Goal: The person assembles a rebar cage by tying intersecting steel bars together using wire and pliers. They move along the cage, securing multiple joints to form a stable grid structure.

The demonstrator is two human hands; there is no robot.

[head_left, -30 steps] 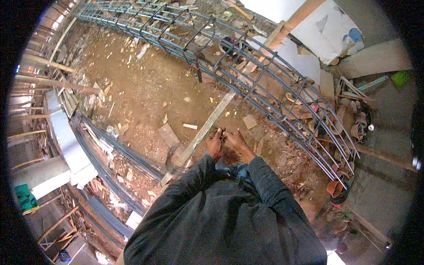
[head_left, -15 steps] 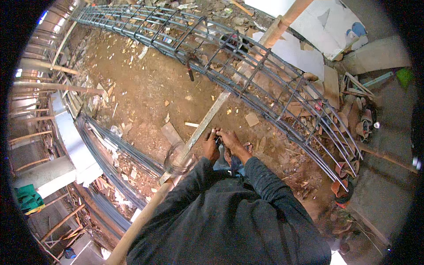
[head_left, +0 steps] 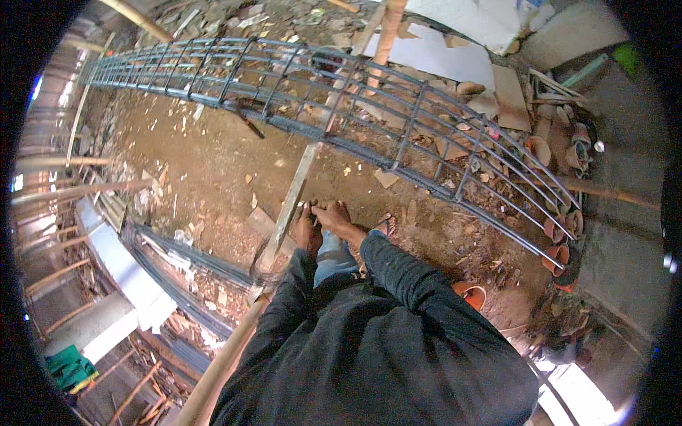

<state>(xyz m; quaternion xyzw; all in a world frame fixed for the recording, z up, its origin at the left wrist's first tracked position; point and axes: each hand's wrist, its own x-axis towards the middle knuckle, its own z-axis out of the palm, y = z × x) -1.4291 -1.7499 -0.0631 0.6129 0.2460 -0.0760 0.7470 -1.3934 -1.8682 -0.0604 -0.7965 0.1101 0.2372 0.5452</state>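
Observation:
My left hand [head_left: 307, 228] and my right hand [head_left: 337, 218] are close together in front of my body, just right of a narrow wooden plank [head_left: 290, 202]. Fingers on both hands are bent and pinched; whatever they hold is too small to make out. A loose coil of thin wire [head_left: 264, 271] lies over the near part of the plank, by my left forearm. Beyond my hands a long cage of steel reinforcing bars [head_left: 327, 133] stretches across the view, and the plank's far end reaches its near side. A dark slender tool [head_left: 250, 125] hangs at the cage's near edge.
Bundled steel rods [head_left: 206, 259] lie on the left beside a pale sheet [head_left: 128, 255]. A wooden pole [head_left: 220, 355] runs along my left side. An orange bucket [head_left: 471, 295] stands at my right. Scraps litter the dirt floor [head_left: 213, 160]; a grey wall [head_left: 629, 234] bounds the right.
The whole view has shifted, and my hands and the plank now appear further left. The orange bucket has come into sight at my right. Both hands stay together, still pinched.

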